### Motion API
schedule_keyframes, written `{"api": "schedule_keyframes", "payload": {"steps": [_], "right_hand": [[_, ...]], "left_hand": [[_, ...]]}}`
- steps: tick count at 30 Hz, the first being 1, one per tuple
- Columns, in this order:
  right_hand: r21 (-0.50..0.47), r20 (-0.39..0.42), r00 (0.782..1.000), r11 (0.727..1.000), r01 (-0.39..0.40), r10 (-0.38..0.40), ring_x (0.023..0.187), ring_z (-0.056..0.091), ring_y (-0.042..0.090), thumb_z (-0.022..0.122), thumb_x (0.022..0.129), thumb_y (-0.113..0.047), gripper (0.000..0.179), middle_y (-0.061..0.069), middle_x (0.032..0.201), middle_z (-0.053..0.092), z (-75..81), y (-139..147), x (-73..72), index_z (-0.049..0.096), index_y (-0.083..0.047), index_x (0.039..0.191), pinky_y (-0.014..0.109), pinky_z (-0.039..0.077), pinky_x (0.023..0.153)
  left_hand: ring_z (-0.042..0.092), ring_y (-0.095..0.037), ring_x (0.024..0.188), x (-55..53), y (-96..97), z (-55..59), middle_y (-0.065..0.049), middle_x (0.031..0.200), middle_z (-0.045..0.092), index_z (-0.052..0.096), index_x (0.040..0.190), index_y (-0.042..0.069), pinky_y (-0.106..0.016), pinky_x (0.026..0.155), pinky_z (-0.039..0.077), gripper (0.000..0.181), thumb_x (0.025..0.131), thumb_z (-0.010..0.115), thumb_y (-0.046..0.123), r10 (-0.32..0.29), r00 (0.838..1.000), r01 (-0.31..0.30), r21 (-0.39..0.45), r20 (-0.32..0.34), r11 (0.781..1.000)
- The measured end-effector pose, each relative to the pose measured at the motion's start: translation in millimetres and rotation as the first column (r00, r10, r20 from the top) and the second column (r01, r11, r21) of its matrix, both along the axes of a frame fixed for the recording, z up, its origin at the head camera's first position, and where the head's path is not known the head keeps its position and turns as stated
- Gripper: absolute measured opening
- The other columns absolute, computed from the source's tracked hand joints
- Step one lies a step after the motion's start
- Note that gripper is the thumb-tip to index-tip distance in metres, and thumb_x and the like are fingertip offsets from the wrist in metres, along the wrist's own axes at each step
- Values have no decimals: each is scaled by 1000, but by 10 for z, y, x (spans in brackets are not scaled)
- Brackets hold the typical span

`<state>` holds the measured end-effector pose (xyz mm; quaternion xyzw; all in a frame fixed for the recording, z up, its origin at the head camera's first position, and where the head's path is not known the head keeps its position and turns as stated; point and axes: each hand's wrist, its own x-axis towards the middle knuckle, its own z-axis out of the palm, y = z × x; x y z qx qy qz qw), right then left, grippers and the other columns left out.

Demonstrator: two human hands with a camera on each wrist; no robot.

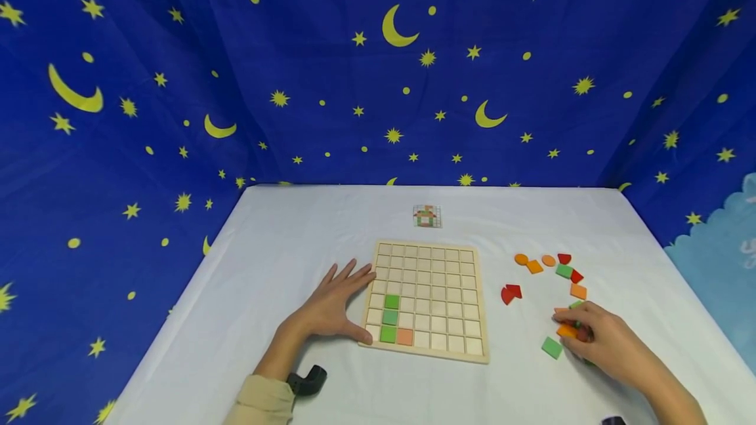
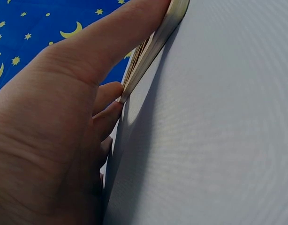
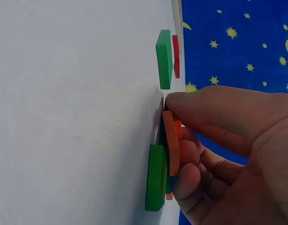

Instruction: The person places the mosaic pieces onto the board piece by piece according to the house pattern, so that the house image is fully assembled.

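Wooden grid board (image 1: 439, 309): lying at lower centre of the frame, carrying three green squares (image 1: 390, 317) and one salmon square (image 1: 404, 336)
Left hand (image 1: 327, 307): spreading straight fingers, touching the board's left edge
Right hand (image 1: 608, 340): pinching an orange tile (image 1: 567, 331) at lower right (other tiles are lying around it)

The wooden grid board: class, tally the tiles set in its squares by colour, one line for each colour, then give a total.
Green tiles: 3
Salmon-orange tile: 1
Total on the wooden grid board: 4
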<state>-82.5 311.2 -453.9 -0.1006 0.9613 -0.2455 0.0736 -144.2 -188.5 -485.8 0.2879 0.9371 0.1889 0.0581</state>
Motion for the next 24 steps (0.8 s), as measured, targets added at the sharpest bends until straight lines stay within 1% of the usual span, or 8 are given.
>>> {"api": "schedule_keyframes", "payload": {"steps": [6,11,14,18,21,24], "right_hand": [[-3,23,1000,1000,5,-5,75,45,15,79,78,-18,37,1,98,57,2,-1,-9,70,-13,114,24,35,55],[-42,40,999,999,20,-18,76,46,16,79,77,-16,37,1,100,59,-22,-38,-14,70,-13,113,24,38,56],[-66,41,999,998,18,-15,75,47,15,78,77,-13,34,-1,95,59,-34,-91,-23,71,-14,111,23,40,56],[-79,6,1000,997,21,-20,75,48,13,79,77,-16,31,-6,91,59,-40,-160,-46,72,-19,107,22,41,58],[-113,-26,1000,994,7,-10,75,49,12,81,77,-20,29,-8,91,60,-52,-205,-72,72,-22,105,22,41,58],[-156,-31,999,988,-9,5,73,50,12,82,77,-21,28,-8,88,60,-67,-255,-103,72,-23,103,22,41,56]], "left_hand": [[2,-21,146,-4,3,5,11,159,15,29,153,24,-45,116,-3,125,50,66,86,2,1000,-2,0,7,1000],[3,-21,146,6,5,8,10,159,16,29,153,24,-46,116,-3,125,51,67,85,3,1000,-3,3,14,1000],[3,-21,146,11,7,8,10,159,16,28,153,24,-46,116,-3,125,51,67,85,4,1000,-4,-2,19,1000],[2,-21,146,4,10,4,10,159,16,28,153,25,-45,116,-3,125,50,67,86,6,1000,-5,-4,19,1000],[2,-20,146,-4,7,-2,11,159,15,29,153,24,-44,116,-3,126,50,66,87,6,1000,-6,-5,11,1000],[2,-19,146,-5,5,-7,11,159,16,29,153,24,-44,116,-3,126,50,65,87,8,1000,-8,-1,5,1000]]}}
